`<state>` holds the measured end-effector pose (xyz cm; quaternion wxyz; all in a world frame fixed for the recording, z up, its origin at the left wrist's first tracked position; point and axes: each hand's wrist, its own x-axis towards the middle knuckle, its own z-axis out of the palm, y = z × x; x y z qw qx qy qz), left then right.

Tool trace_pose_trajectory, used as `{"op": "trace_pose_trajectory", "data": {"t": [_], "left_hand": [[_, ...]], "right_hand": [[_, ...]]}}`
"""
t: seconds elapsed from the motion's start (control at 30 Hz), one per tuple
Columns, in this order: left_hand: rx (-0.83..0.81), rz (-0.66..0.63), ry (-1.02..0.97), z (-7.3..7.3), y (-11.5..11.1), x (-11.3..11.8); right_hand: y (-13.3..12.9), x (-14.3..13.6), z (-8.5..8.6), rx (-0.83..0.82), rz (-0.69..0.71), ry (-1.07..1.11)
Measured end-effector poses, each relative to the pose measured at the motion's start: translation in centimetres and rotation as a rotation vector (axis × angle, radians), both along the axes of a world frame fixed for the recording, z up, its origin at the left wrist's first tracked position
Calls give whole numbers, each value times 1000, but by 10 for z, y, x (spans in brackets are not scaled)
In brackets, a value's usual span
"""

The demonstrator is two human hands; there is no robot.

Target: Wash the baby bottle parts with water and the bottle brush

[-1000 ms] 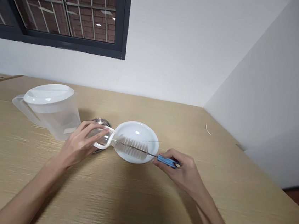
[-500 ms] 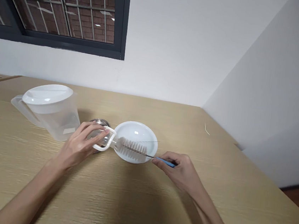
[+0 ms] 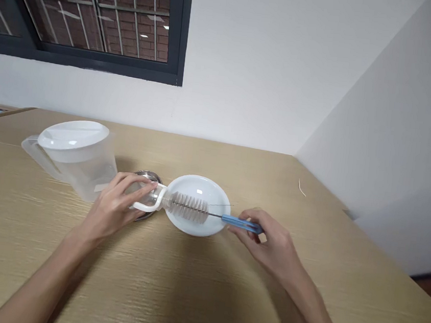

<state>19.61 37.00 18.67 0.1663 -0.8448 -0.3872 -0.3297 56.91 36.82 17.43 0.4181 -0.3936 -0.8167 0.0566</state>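
My left hand [image 3: 113, 204] is wrapped round a clear bottle [image 3: 151, 196] with a white handle loop, held sideways with its mouth to the right. My right hand [image 3: 269, 239] grips the blue handle of a bottle brush [image 3: 240, 222]. The brush's pale bristles lie at the bottle's mouth, most of them outside it, above a white bowl [image 3: 212, 226]. Partly hidden behind my left hand and the bottle is a round metal dish [image 3: 156, 177]. A thin dark line crosses over the bowl.
A translucent pitcher [image 3: 84, 165] with a white lid stands at the left on the wooden table [image 3: 129, 286]. A small pale strip [image 3: 302, 187] lies at the right. Behind are a white wall and a barred window.
The brush handle has tilted nearer to level and shows more between my right fingers. My right hand has shifted slightly right. The whole view has moved a little.
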Motion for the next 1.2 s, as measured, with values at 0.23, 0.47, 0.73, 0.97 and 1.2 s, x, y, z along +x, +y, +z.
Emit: {"op": "trace_pose_trajectory", "data": {"t": [0.23,0.47,0.73,0.97,1.2], "left_hand": [[-42,-24,-49,-6,4,-5],[-26,-46,-40,-9,6,-4],[-123,-32,-76,-2,3,-2],[-173,17,-62,-3,6,-8],[-43,-12,-56,-7,6,-6]], "right_hand": [[-1,3,3,203,82,10],[-5,-1,2,-62,-9,67],[-4,-3,1,185,-36,88],[-2,2,-2,356,48,-124],[-6,-4,0,108,-45,2]]}}
